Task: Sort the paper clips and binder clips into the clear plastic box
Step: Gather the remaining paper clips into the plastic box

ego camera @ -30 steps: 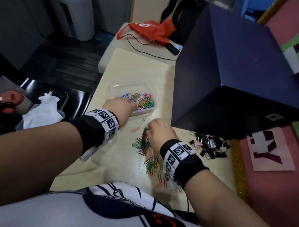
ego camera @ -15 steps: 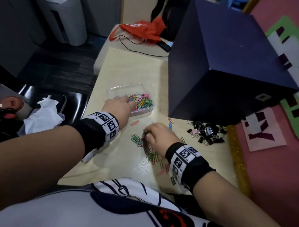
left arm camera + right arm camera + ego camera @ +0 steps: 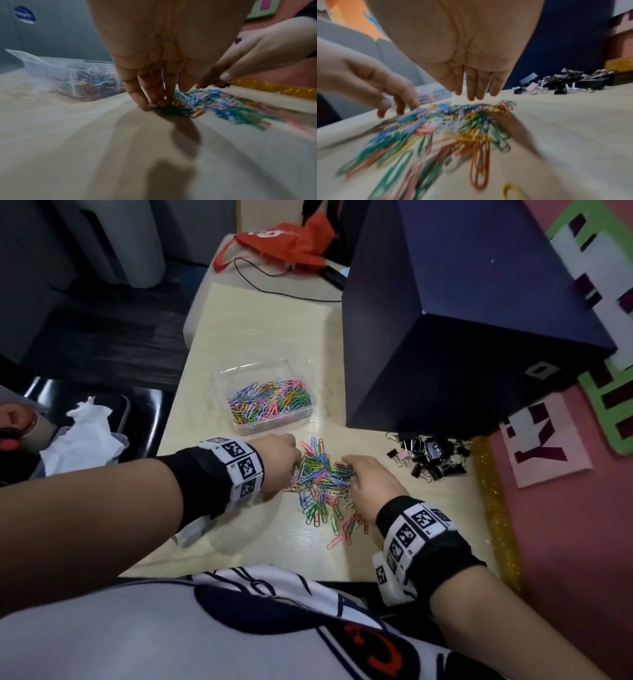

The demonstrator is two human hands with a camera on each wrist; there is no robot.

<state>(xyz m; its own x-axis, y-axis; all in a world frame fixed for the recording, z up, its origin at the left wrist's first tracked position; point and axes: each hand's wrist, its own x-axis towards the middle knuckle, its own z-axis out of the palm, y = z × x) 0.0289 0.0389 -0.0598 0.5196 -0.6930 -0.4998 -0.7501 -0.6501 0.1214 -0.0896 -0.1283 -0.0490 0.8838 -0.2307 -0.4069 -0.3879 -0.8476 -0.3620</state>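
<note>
Left hand [image 3: 279, 457] and right hand [image 3: 368, 481], fingers extended and gripping nothing, flank the loose multicoloured wire paper clips [image 3: 320, 474] at frame centre, apparently corralling them for the clear plastic box [image 3: 239, 424] just above.

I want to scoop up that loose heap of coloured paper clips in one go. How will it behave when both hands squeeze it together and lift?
The heap of paper clips is loose, thin wire pieces, so it will probably spread and shed clips rather than lift as one. Some look interlocked and may dangle in clumps. The left hand and right hand flank it, so cupping underneath seems safer than pinching.
</note>
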